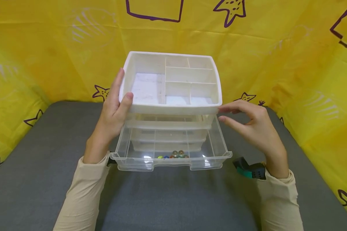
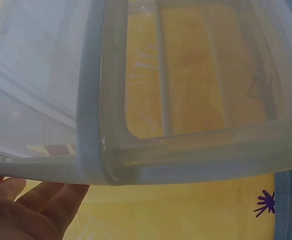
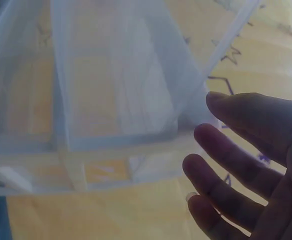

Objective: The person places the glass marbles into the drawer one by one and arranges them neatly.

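Between both hands (image 1: 111, 112) (image 1: 255, 126), the left gripping it, is the drawer unit (image 1: 173, 109).

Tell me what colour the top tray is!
The top tray is creamy off-white, and it shows best in the head view.

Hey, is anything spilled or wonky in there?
Nothing looks spilled or broken. One slightly odd bit: the clear drawer sticks out, and its marbles are bunched by the front wall instead of spread around.

Hazy, low-contrast right wrist view
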`<state>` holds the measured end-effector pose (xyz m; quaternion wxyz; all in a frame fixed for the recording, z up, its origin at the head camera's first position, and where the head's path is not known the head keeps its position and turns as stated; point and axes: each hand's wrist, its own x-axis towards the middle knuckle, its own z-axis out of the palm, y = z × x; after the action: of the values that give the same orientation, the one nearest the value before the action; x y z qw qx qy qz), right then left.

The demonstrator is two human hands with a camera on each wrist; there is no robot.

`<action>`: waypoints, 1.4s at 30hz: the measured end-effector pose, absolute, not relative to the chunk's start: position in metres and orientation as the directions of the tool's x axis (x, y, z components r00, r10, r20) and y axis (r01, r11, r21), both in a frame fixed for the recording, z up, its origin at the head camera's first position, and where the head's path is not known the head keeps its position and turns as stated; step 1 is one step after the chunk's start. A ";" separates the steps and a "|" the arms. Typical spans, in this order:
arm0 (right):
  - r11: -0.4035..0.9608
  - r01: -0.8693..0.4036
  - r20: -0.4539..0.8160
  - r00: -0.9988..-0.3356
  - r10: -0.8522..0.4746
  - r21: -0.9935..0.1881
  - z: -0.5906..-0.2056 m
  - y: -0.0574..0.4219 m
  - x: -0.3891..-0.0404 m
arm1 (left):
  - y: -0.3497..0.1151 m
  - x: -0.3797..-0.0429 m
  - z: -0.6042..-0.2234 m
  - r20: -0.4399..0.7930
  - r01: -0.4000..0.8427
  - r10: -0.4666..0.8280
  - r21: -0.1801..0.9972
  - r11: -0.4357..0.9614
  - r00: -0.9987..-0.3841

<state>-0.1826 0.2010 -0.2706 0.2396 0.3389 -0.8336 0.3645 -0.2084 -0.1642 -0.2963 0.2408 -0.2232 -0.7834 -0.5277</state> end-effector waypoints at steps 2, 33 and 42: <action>0.528 -0.716 0.630 -0.679 -0.377 -0.457 -0.272 0.205 -0.185 | -0.164 -0.208 -0.296 0.608 0.599 0.094 0.724 0.342 -0.789; 0.715 -0.313 0.304 -0.941 -0.145 -0.625 -0.319 0.263 -0.235 | -0.162 -0.205 -0.294 0.585 0.572 0.080 0.741 0.351 -0.807; 0.748 -0.267 0.241 -0.959 -0.146 -0.607 -0.337 0.280 -0.244 | -0.162 -0.205 -0.294 0.580 0.569 0.081 0.746 0.345 -0.810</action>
<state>-0.2445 0.2802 -0.3372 0.0895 0.1111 -0.9306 0.3370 -0.2054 -0.1620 -0.2938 0.2287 -0.2063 -0.7876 -0.5337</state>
